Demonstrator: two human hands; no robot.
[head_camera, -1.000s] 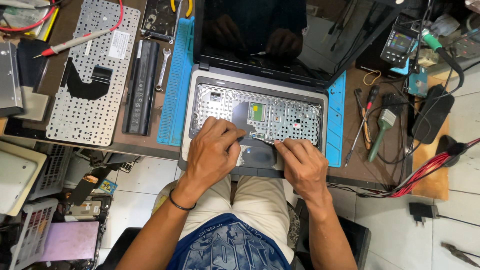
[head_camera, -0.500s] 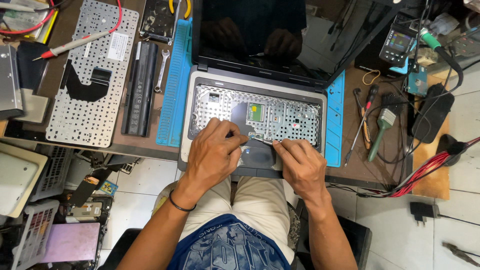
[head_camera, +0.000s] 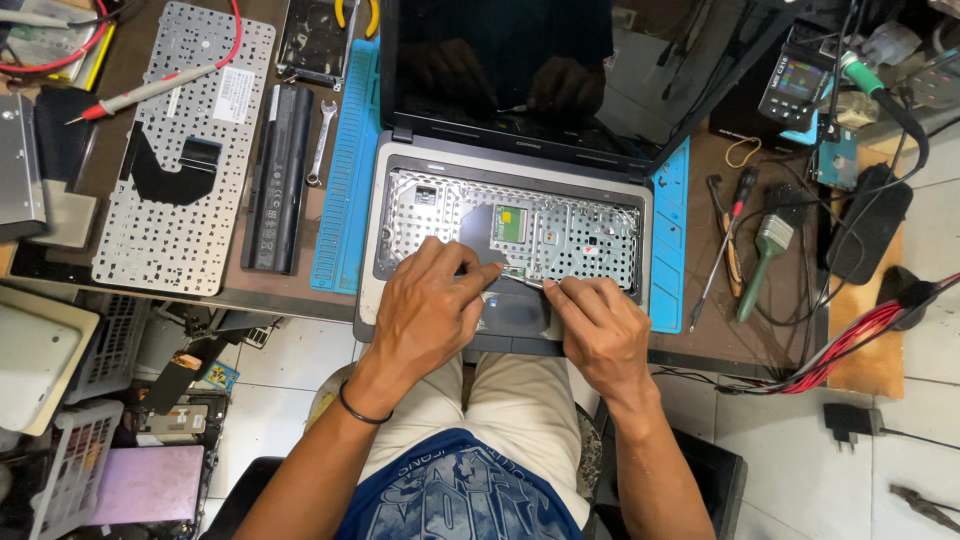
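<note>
Fingertips of left hand (head_camera: 425, 310) and right hand (head_camera: 597, 335) hide laptop (head_camera: 400, 290) connector.

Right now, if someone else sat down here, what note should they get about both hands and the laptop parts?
Left hand: on the grey open laptop, fingertips at a small connector just above the touchpad.
Right hand: beside it, pinching a thin metal tool at the same spot.
Done: the keyboard is out. The detached keyboard, metal back up, lies at the far left of the desk, with the long black battery pack and a small silver wrench between it and the blue work mat.
Left: the perforated metal keyboard tray stays exposed; the connector is still being handled.
</note>
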